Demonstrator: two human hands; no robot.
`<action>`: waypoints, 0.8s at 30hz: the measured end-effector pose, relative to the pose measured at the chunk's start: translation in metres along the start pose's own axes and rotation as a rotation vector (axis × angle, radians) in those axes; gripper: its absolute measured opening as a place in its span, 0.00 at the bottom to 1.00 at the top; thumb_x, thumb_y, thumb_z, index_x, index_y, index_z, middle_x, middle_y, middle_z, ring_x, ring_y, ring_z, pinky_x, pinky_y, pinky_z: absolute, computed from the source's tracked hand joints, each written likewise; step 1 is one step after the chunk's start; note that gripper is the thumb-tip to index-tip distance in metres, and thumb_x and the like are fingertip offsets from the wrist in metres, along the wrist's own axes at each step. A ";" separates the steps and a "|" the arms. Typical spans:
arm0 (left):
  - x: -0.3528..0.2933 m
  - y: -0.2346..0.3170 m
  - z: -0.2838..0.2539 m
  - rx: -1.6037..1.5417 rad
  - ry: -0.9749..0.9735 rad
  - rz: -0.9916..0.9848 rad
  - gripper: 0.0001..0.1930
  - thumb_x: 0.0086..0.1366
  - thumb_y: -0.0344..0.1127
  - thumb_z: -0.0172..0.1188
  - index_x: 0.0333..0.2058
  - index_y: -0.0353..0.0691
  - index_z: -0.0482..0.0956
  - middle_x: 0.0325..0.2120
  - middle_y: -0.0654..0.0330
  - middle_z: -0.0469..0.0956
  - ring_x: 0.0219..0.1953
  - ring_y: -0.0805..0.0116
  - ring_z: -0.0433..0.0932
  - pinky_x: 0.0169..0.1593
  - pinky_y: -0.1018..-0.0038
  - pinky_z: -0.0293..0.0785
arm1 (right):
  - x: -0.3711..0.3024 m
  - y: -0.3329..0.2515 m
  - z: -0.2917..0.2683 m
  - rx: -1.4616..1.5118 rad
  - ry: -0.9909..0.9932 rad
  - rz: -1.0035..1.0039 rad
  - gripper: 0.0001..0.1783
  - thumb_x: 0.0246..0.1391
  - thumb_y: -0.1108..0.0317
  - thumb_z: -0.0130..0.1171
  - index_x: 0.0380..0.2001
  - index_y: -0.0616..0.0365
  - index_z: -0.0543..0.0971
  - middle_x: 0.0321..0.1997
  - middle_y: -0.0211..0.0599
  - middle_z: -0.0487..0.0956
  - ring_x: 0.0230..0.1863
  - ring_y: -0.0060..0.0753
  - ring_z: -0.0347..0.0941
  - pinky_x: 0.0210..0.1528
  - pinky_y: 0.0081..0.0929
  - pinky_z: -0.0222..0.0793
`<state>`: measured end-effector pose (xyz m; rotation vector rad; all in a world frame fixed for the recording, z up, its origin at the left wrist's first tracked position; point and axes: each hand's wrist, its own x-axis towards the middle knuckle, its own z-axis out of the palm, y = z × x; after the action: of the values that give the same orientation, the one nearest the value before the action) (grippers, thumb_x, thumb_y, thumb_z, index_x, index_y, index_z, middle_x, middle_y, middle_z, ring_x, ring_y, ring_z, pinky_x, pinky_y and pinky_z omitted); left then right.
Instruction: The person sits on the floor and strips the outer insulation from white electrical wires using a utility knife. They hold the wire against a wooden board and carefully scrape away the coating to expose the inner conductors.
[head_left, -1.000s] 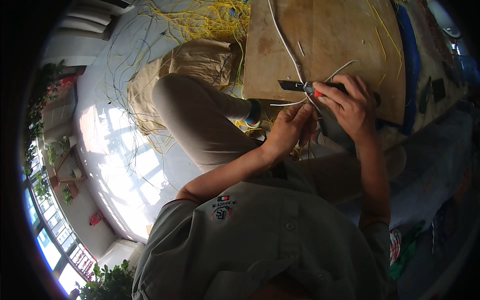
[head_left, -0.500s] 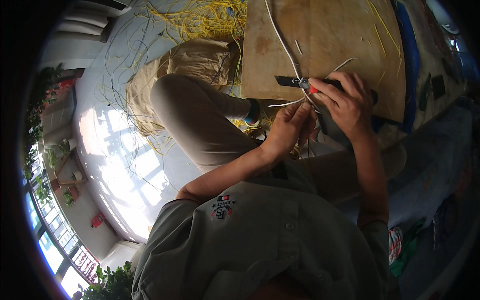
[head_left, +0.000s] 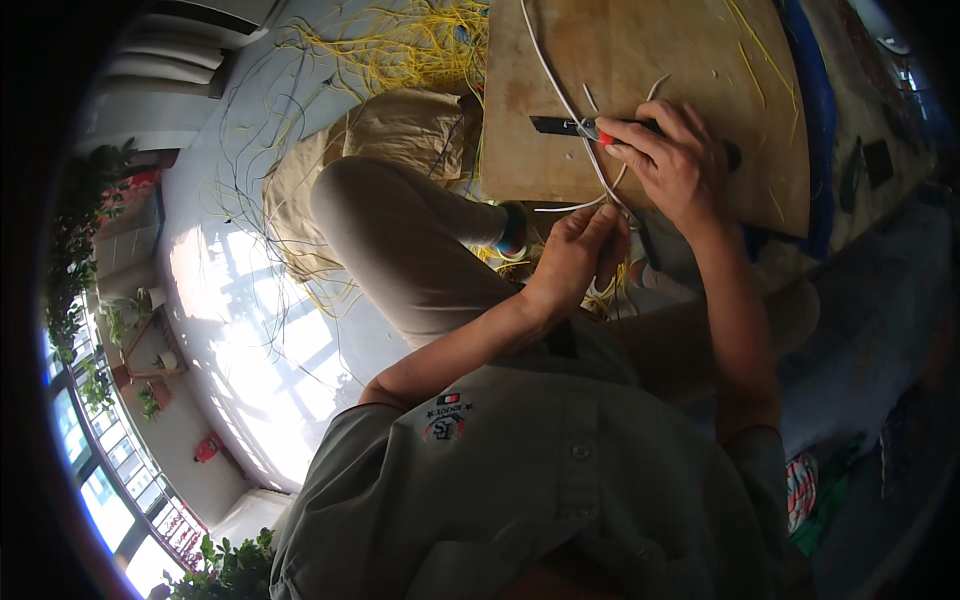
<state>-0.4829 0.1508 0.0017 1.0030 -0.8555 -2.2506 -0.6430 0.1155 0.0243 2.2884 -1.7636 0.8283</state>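
Note:
A white cable (head_left: 541, 48) runs down across a wooden board (head_left: 640, 60) to my left hand (head_left: 580, 250), which pinches it just past the board's near edge. A thin white end (head_left: 563, 209) sticks out leftward from those fingers. My right hand (head_left: 682, 165) is closed round a utility knife (head_left: 552, 125) with a dark blade and a red slider. The blade lies across the cable, a short way above my left hand, pointing left. A curled white strand (head_left: 658, 86) rises beside my right fingers. Exactly where the blade touches the cable is hard to make out.
Short white and yellow wire scraps lie on the board, one a yellow strip (head_left: 752, 75). Tangled yellow wires (head_left: 410, 40) heap on the floor at the far left, beside brown sacking (head_left: 400, 130). My bent knee (head_left: 350, 195) is left of the board. Blue material (head_left: 822, 120) borders its right side.
My right hand and the knife have moved up and slightly left along the cable, farther from my left hand. The curled strand shifted up-left too. My left hand stays nearly in place.

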 end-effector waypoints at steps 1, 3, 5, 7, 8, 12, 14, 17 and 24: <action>0.000 -0.001 0.000 -0.002 -0.006 0.004 0.15 0.69 0.43 0.42 0.29 0.40 0.70 0.14 0.67 0.66 0.11 0.81 0.60 0.14 0.85 0.54 | 0.001 0.001 0.001 0.005 -0.001 0.002 0.16 0.39 0.63 0.63 0.37 0.36 0.80 0.29 0.22 0.69 0.35 0.30 0.67 0.36 0.29 0.66; 0.001 -0.001 0.001 -0.028 0.007 -0.005 0.15 0.69 0.41 0.42 0.29 0.38 0.70 0.14 0.65 0.67 0.10 0.80 0.61 0.13 0.83 0.55 | 0.001 0.003 0.004 0.014 -0.003 0.005 0.16 0.40 0.63 0.63 0.37 0.35 0.80 0.29 0.22 0.69 0.35 0.30 0.67 0.36 0.29 0.66; 0.001 -0.001 0.000 -0.028 0.002 -0.003 0.14 0.69 0.41 0.41 0.29 0.38 0.70 0.13 0.65 0.67 0.10 0.80 0.61 0.13 0.83 0.55 | 0.004 0.002 0.004 0.011 -0.016 0.005 0.16 0.40 0.64 0.63 0.37 0.36 0.80 0.29 0.22 0.69 0.35 0.30 0.67 0.36 0.29 0.65; 0.000 -0.003 -0.001 -0.006 -0.025 0.009 0.15 0.69 0.42 0.41 0.29 0.40 0.69 0.13 0.66 0.65 0.11 0.81 0.60 0.14 0.84 0.55 | 0.007 0.002 0.004 0.005 -0.019 -0.002 0.16 0.39 0.64 0.63 0.37 0.36 0.80 0.29 0.22 0.69 0.35 0.30 0.67 0.36 0.29 0.65; -0.002 0.001 0.002 -0.006 0.006 -0.018 0.15 0.69 0.42 0.40 0.29 0.40 0.69 0.13 0.66 0.65 0.11 0.81 0.60 0.14 0.84 0.55 | 0.007 0.001 0.004 0.002 -0.015 -0.009 0.16 0.39 0.64 0.63 0.37 0.36 0.80 0.29 0.22 0.69 0.35 0.30 0.67 0.37 0.29 0.65; -0.002 0.002 0.001 -0.008 -0.009 -0.021 0.15 0.69 0.42 0.40 0.29 0.40 0.69 0.13 0.66 0.65 0.11 0.81 0.60 0.14 0.84 0.55 | 0.012 0.000 0.005 -0.009 0.004 -0.021 0.16 0.39 0.63 0.63 0.36 0.37 0.80 0.29 0.22 0.70 0.34 0.30 0.67 0.37 0.30 0.65; -0.002 0.004 0.001 -0.002 -0.005 -0.032 0.15 0.69 0.42 0.40 0.29 0.39 0.69 0.14 0.66 0.65 0.11 0.81 0.60 0.14 0.84 0.55 | 0.014 0.000 0.007 -0.019 0.011 -0.019 0.15 0.39 0.63 0.63 0.36 0.37 0.80 0.29 0.22 0.70 0.34 0.30 0.67 0.37 0.30 0.65; -0.001 0.004 0.000 0.013 0.002 -0.047 0.15 0.69 0.42 0.40 0.28 0.39 0.69 0.14 0.66 0.66 0.11 0.81 0.60 0.15 0.84 0.56 | 0.017 0.001 0.011 -0.013 0.013 -0.001 0.14 0.40 0.62 0.63 0.36 0.37 0.80 0.29 0.23 0.70 0.34 0.31 0.67 0.38 0.31 0.65; -0.004 -0.009 0.005 0.055 -0.163 -0.115 0.17 0.70 0.43 0.39 0.28 0.39 0.69 0.14 0.66 0.66 0.12 0.80 0.62 0.16 0.83 0.58 | 0.060 0.032 0.037 -0.018 0.073 0.116 0.11 0.45 0.58 0.60 0.36 0.40 0.80 0.29 0.28 0.71 0.34 0.35 0.67 0.37 0.32 0.65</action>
<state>-0.4867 0.1615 -0.0003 0.9244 -0.9554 -2.4453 -0.6507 0.0386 0.0164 2.1334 -1.8785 0.8987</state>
